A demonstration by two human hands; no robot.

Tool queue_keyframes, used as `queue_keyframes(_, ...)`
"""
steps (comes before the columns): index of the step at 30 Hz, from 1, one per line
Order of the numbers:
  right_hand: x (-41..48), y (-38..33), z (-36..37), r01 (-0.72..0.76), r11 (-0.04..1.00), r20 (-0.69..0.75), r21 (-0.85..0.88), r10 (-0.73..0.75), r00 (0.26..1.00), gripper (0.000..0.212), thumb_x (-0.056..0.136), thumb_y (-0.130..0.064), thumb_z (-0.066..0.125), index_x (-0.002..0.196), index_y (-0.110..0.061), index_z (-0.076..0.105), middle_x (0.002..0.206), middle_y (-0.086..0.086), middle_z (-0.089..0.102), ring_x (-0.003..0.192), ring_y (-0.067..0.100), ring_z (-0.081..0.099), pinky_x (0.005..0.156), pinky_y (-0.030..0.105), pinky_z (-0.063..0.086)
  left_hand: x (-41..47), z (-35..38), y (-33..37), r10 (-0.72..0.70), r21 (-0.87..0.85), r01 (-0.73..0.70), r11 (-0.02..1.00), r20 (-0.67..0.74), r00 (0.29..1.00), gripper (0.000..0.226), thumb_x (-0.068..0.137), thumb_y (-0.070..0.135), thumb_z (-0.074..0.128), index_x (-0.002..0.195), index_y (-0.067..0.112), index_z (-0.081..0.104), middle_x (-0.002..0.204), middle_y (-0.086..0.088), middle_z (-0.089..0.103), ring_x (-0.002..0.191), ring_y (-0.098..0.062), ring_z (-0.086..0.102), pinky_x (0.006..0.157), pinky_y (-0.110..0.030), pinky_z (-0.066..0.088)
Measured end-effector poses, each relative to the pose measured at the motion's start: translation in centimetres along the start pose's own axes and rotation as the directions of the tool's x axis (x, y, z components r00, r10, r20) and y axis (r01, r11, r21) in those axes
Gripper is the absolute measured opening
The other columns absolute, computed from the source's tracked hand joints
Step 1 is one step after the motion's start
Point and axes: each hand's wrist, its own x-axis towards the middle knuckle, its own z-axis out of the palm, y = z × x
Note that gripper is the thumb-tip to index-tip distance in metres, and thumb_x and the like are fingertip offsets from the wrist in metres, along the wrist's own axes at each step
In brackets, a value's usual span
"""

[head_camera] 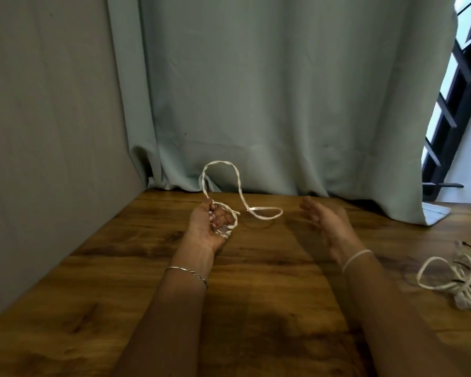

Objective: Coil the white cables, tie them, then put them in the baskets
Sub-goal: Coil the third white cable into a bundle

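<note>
Over the far half of the wooden table (136,268): my left hand (206,228) grips a small coil of white cable (219,161), fingers curled through the loops.
Loose tail: arcs up from my fist in front of the curtain (256,104), drops back down and ends in a small loop with the plug end just right of the coil. Can't tell whether that end lies on the wood or hangs above it.
Right hand (324,219): spread, fingers relaxed, holding nothing, apart from the tail. Blurred.
Elastic band (356,256): pale, round my right wrist. Likely the tie for this coil.
Backlog: tangled heap of white cables (465,287) at the table's right edge, uncoiled.
Baskets: not in view.
Done: a few turns wound on this one cable.
Left: wind in the tail, tie it, basket it, then work through the heap.
Progress: early, by my read.
</note>
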Motion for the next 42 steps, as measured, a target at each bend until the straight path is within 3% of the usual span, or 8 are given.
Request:
queue_keyframes(3, -1.6, -0.6, 1.1, 0.474, 0.84, -0.144, -0.263, -0.52, 0.842, 0.009, 0.094, -0.021, 0.06, 0.099, -0.017, 0.065, 0.1, 0.003, 0.066, 0.087, 0.008, 0.061, 0.078, 0.026, 0.048, 0.0, 0.1, -0.5, -0.067, 0.099, 0.069, 0.993, -0.021, 0.997, 0.053, 0.101, 0.026, 0.038, 0.05, 0.015, 0.041, 0.039, 0.007, 0.027, 0.027, -0.004, 0.019, 0.047, -0.009, 0.01)
queue_keyframes(6, -3.8, -0.5, 3.1, 0.724, 0.583, 0.087, -0.369, -0.754, 0.651, 0.012, 0.096, -0.017, 0.053, 0.102, -0.017, 0.063, 0.097, 0.0, 0.064, 0.084, 0.008, 0.06, 0.072, 0.016, 0.047, -0.1, 0.4, -0.8, -0.157, 0.187, 0.157, 0.97, -0.017, 0.988, 0.041, 0.1, 0.027, 0.039, 0.061, 0.017, 0.037, 0.04, 0.006, 0.029, 0.026, -0.004, 0.02, 0.051, -0.006, 0.005)
queue_keyframes(14, -4.4, 1.2, 4.8, 0.416, 0.901, 0.522, -0.123, -0.297, 0.799, 0.035, 0.089, 0.008, 0.046, 0.114, -0.012, 0.061, 0.114, 0.005, 0.067, 0.109, 0.015, 0.063, 0.094, 0.027, 0.051, -2.0, 1.4, -1.6, -0.336, 0.252, 0.298, 0.921, 0.121, 0.934, 0.029, 0.088, 0.021, 0.049, 0.062, 0.01, 0.042, 0.034, 0.004, 0.033, 0.02, -0.009, 0.025, 0.039, -0.006, 0.014)
queue_keyframes(19, -3.9, 1.7, 4.2, 0.403, 0.884, 0.51, -0.235, -0.241, 0.826, 0.036, 0.078, -0.005, 0.073, 0.106, -0.024, 0.061, 0.111, -0.003, 0.067, 0.109, 0.01, 0.062, 0.093, 0.026, 0.05, -2.2, 1.6, -1.8, -0.393, 0.225, 0.348, 0.91, 0.2, 0.898, 0.04, 0.099, 0.029, 0.041, 0.064, 0.01, 0.043, 0.031, 0.002, 0.032, 0.018, -0.01, 0.027, 0.029, -0.021, 0.039)
queue_keyframes(24, -3.7, 2.0, 3.7, 0.343, 0.926, 0.49, -0.156, -0.229, 0.841, 0.04, 0.078, -0.005, 0.075, 0.113, -0.019, 0.062, 0.107, 0.003, 0.071, 0.104, 0.02, 0.066, 0.095, 0.042, 0.052, -2.7, 2.0, -1.8, -0.396, 0.163, 0.366, 0.916, 0.231, 0.889, 0.031, 0.092, 0.021, 0.047, 0.063, 0.009, 0.045, 0.032, 0.001, 0.032, 0.018, -0.011, 0.027, 0.027, -0.02, 0.035)
queue_keyframes(33, -3.6, 1.3, 4.2, 0.474, 0.864, 0.428, -0.17, -0.368, 0.825, 0.024, 0.087, 0.004, 0.063, 0.096, -0.017, 0.071, 0.094, 0.0, 0.074, 0.088, 0.01, 0.07, 0.076, 0.02, 0.051, -2.5, 2.2, -2.3, -0.336, 0.424, 0.281, 0.861, 0.059, 0.94, 0.042, 0.1, 0.029, 0.044, 0.062, 0.009, 0.045, 0.036, 0.004, 0.031, 0.023, -0.004, 0.022, 0.027, -0.012, 0.022)
queue_keyframes(38, -2.9, 0.8, 3.2, 0.226, 0.97, 0.361, -0.086, -0.182, 0.915, 0.023, 0.085, 0.004, 0.063, 0.082, -0.017, 0.073, 0.09, 0.004, 0.072, 0.088, 0.016, 0.066, 0.082, 0.027, 0.052, -2.5, 2.1, -2.4, -0.396, 0.535, 0.3, 0.79, 0.073, 0.915, 0.042, 0.1, 0.032, 0.045, 0.063, 0.011, 0.044, 0.037, 0.006, 0.03, 0.024, -0.004, 0.021, 0.031, -0.012, 0.022)
queue_keyframes(42, -3.0, 0.8, 2.5, -0.015, 0.998, 0.512, 0.065, -0.021, 0.859, 0.023, 0.087, 0.005, 0.058, 0.098, -0.009, 0.072, 0.098, 0.01, 0.071, 0.087, 0.018, 0.063, 0.083, 0.031, 0.049, -2.8, 2.1, -2.2, -0.445, 0.503, 0.34, 0.794, 0.101, 0.89, 0.042, 0.101, 0.031, 0.043, 0.064, 0.011, 0.044, 0.036, 0.005, 0.03, 0.023, -0.004, 0.022, 0.025, -0.018, 0.03)
